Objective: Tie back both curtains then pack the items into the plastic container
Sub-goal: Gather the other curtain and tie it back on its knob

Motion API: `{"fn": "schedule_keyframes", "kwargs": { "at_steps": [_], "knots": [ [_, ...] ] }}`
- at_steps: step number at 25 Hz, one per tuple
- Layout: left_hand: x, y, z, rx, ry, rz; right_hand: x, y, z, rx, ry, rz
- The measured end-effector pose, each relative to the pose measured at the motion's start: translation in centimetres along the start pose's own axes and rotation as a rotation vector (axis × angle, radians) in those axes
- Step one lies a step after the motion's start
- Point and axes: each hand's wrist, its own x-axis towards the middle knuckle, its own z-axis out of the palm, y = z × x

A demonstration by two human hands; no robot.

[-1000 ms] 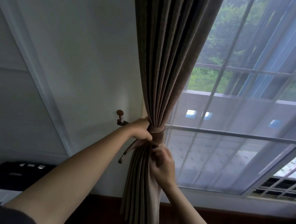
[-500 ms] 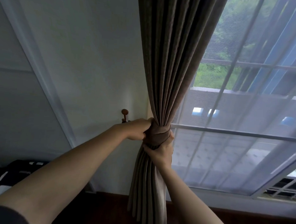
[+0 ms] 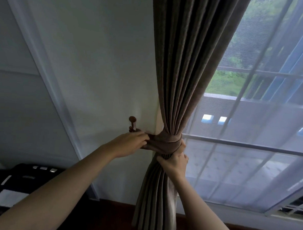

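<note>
A brown pleated curtain (image 3: 187,64) hangs beside the window, gathered at its waist by a matching brown tieback band (image 3: 165,143). My left hand (image 3: 129,143) pinches the band's left end, close under a brown wall hook (image 3: 132,122) on the white wall. My right hand (image 3: 175,160) grips the gathered curtain just below the band, thumb up against the band's right side. The band's end toward the hook is hidden behind my left fingers. No plastic container is in view.
A sheer white curtain (image 3: 249,135) covers the window (image 3: 240,143) to the right. A black and white patterned object (image 3: 16,184) lies at the lower left. Dark wooden skirting (image 3: 109,204) runs along the wall's foot.
The band now wraps fully around the curtain. My left hand has moved left toward the hook with the band's end; my right hand rose from below to grip under the band.
</note>
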Motion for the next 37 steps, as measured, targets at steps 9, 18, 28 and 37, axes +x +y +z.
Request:
{"fn": "schedule_keyframes", "kwargs": {
  "at_steps": [9,18,28,37],
  "knots": [
    [-4.2,5.0,-4.4,-0.414,0.2,0.163,-0.4,1.4,0.0,-0.015,-0.08,-0.044],
    [-4.2,0.5,-1.3,-0.403,0.136,-0.102,0.1,1.0,-1.5,-0.073,-0.204,-0.09],
    [0.4,-2.6,1.5,-0.761,0.332,-0.391,-0.1,0.1,-1.7,0.021,-0.181,-0.079],
    [2.9,-1.0,3.7,-1.789,1.011,-0.813,2.1,-3.5,-0.5,0.319,0.066,0.017]
  ]
}}
